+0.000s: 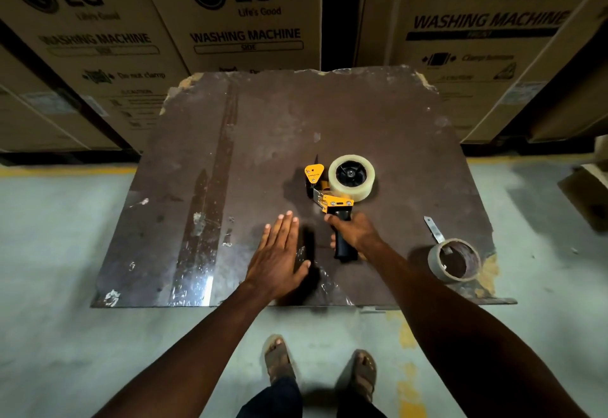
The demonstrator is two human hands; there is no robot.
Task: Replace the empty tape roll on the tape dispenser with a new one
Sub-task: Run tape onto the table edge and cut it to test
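A yellow and black tape dispenser lies on the dark brown board, right of its middle. A full roll of clear tape sits on the dispenser's wheel. My right hand grips the dispenser's black handle. My left hand lies flat on the board just left of the handle, fingers straight. An empty brown cardboard tape core stands near the board's front right corner.
A small blade lies on the board beside the empty core. Strips of old clear tape shine on the board's left half. Large cardboard washing-machine boxes stand behind the board. My sandalled feet are on the grey floor below.
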